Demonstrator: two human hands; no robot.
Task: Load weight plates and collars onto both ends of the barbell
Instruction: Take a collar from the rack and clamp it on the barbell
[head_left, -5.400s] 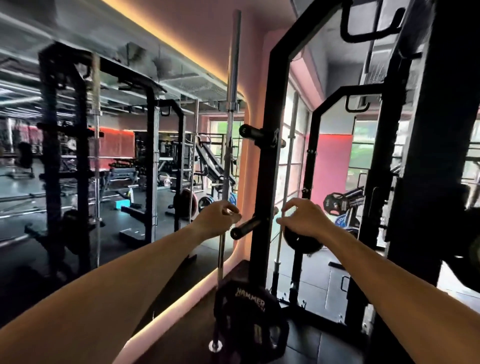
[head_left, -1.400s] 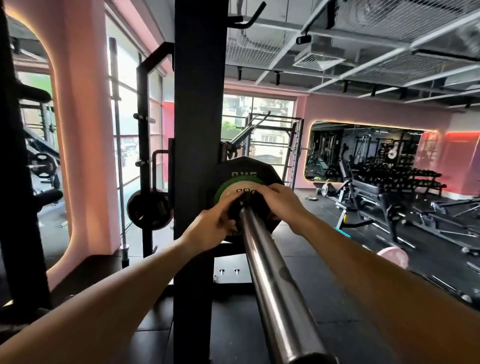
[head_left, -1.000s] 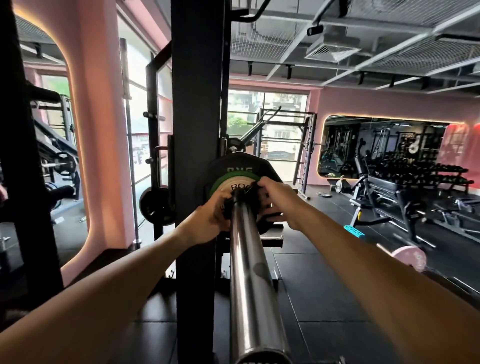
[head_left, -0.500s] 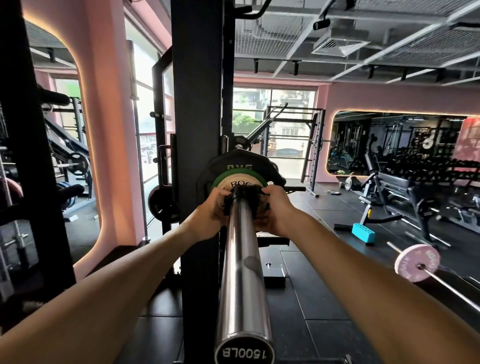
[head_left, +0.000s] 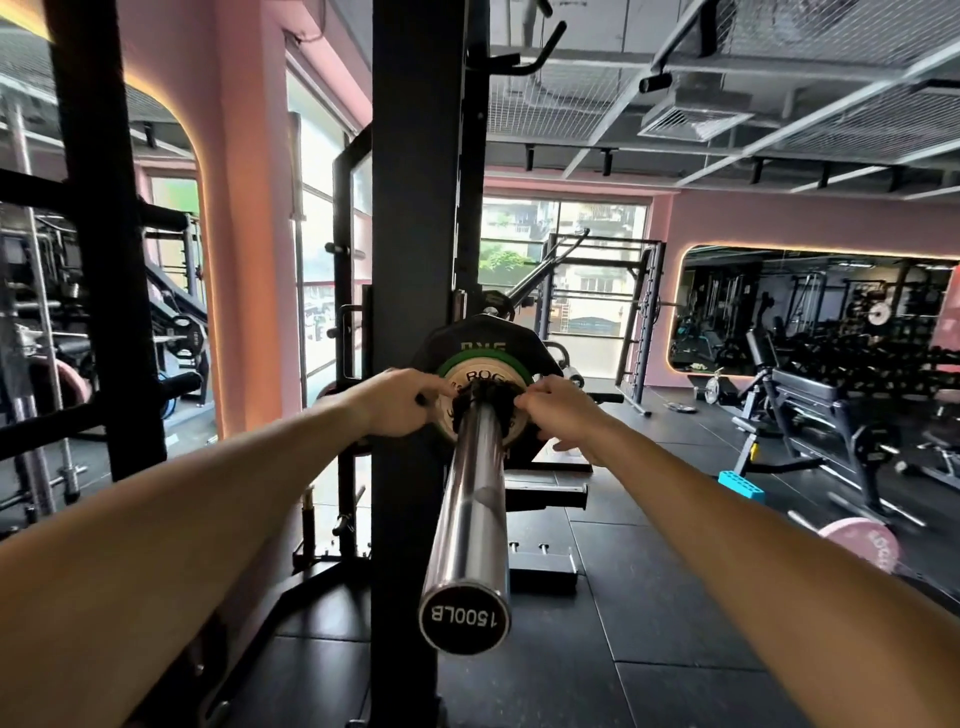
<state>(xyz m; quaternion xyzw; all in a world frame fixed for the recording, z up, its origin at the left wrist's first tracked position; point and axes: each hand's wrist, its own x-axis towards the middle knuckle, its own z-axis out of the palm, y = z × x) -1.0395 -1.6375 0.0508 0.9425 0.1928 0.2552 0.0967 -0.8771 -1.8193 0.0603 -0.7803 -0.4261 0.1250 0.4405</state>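
Observation:
The chrome barbell sleeve (head_left: 470, 499) points straight at me, its black end cap reading 1500LB. A green-rimmed plate (head_left: 480, 364) sits on the sleeve in front of a larger black plate (head_left: 485, 338). A black collar (head_left: 485, 397) rings the sleeve against the green plate. My left hand (head_left: 400, 402) pinches the collar's left side and my right hand (head_left: 558, 415) grips its right side. Most of the collar is hidden by my fingers.
A black rack upright (head_left: 415, 312) stands just left of the sleeve. A pink plate on a bar (head_left: 865, 545) lies on the floor at right, near a blue block (head_left: 740, 486) and a bench (head_left: 810, 395). More racks fill the left side.
Earlier my hands were at a storage peg on another rack. Since then they have stayed on the collar at the plates, and my view has pulled back, showing the end cap.

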